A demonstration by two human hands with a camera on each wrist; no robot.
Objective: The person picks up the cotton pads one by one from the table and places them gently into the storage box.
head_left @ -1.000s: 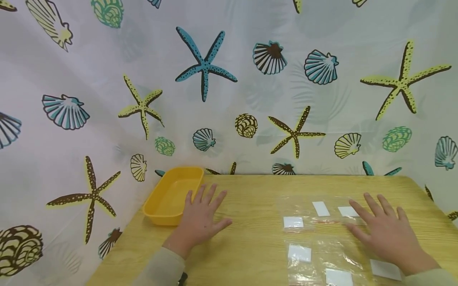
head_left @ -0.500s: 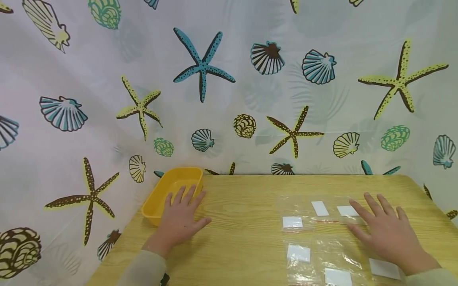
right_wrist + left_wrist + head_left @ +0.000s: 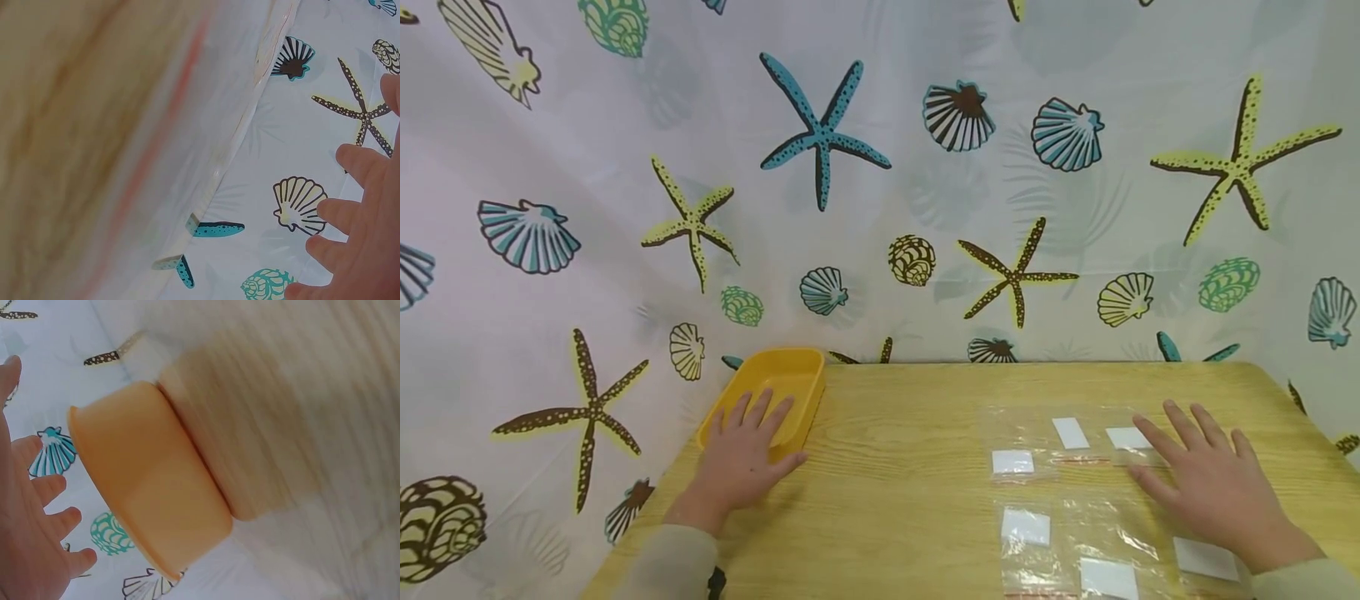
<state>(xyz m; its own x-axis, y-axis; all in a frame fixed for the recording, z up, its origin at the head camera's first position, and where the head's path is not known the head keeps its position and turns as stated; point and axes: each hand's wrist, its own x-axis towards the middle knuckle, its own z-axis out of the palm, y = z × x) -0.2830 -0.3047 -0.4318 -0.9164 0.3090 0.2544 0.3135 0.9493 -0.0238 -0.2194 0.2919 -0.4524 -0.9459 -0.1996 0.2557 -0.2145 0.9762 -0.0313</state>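
Note:
My left hand (image 3: pixel 741 458) has its fingers spread in the air and overlaps the near part of a yellow plastic tub (image 3: pixel 811 379). In the left wrist view, the hand (image 3: pixel 34 531) hovers off the rim side of the tub (image 3: pixel 150 469), with a gap between them and nothing held. My right hand (image 3: pixel 1217 483), also spread and holding nothing, is over the right side of several clear zip bags (image 3: pixel 1097 508). White cards lie in or on the bags, among them one card (image 3: pixel 1026 527) at the left; my right fingers partly cover another (image 3: pixel 1126 437).
The bags lie on the right half of a wood-grain table (image 3: pixel 887 475), and the tub stands at its back left corner. A white curtain (image 3: pixel 880 200) printed with starfish and shells hangs along the back and both sides.
My left hand has moved left, from the tub's right side to in front of it, fingers still spread. The right hand, bags and tub stay put; the head view shifts slightly.

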